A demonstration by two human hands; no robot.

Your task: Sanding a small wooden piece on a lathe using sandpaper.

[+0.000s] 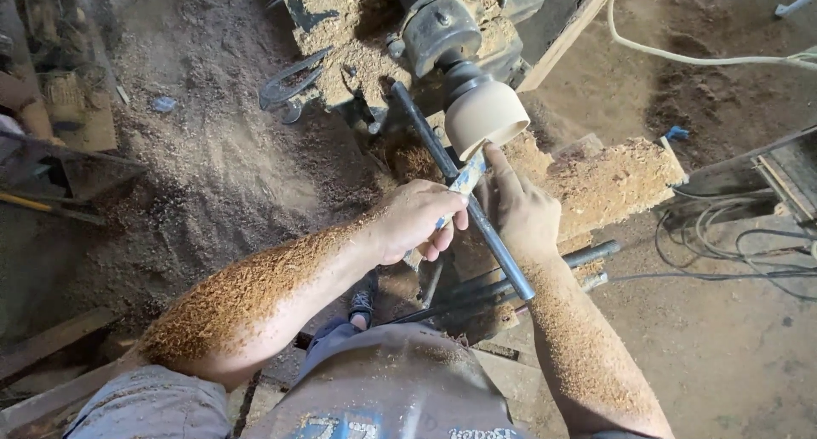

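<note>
Gripping a light-coloured tool handle (455,192), the left hand (413,222) is closed in a fist around it, knuckles up. The tool runs from the fist toward 1 o'clock and meets the rim of a pale wooden cup-shaped workpiece (487,111); its cutting end is hidden at the contact point.

The right hand (521,213) lies just beside the left, at its 3 o'clock. Its index finger is extended toward 12 o'clock and touches the lower edge of the workpiece; the other fingers are curled, and it cannot be told whether they grip anything.

The workpiece is mounted on a dark metal lathe head (438,26) located at its 11 o'clock. A long dark metal bar (464,192) runs diagonally from 11 o'clock to 5 o'clock, passing between the two hands and under the tool, which rests across it.

Both forearms are coated with fine sawdust. A heap of wood shavings (617,179) lies at 3 o'clock of the right hand. A pair of metal calipers (289,86) lies on the sawdust-covered ground at 10 o'clock of the workpiece. Several dark cables (732,243) are coiled at 3 o'clock, well apart from the hands.
</note>
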